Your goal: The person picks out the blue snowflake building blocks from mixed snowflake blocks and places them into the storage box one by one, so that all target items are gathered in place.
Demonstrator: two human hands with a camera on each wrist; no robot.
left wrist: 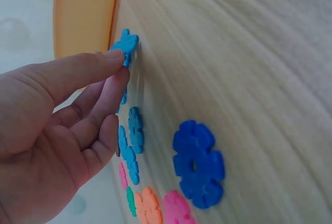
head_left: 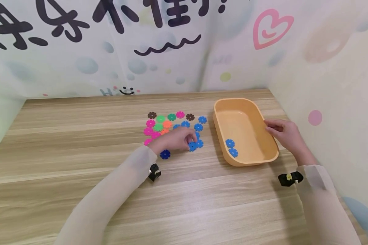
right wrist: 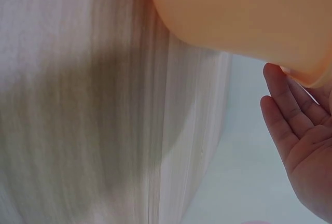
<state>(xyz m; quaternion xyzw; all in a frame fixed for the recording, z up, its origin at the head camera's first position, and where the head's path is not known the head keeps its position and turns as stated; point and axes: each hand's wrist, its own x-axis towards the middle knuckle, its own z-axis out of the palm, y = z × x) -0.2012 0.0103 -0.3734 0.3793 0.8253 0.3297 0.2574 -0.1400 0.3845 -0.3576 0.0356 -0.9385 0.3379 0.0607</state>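
Note:
Between thumb and fingertips my left hand [head_left: 178,137] pinches a light blue flower-shaped disc [head_left: 192,146], at the near right edge of a group of discs. In the left wrist view that disc [left wrist: 126,42] is tilted at the fingertips of the hand [left wrist: 62,115]. My right hand [head_left: 283,134] holds the right rim of an orange-yellow basin [head_left: 246,161]; the right wrist view shows the hand [right wrist: 306,130] against the basin's side [right wrist: 244,11]. Two blue discs [head_left: 230,143] lie inside the basin at its left.
Pink [head_left: 148,131], green [head_left: 161,118], orange [head_left: 167,124], brown [head_left: 152,115] and blue discs lie on the wooden table [head_left: 79,143] left of the basin. A dark blue disc [head_left: 165,154] lies below the left wrist. Printed cloth [head_left: 171,75] stands behind the table.

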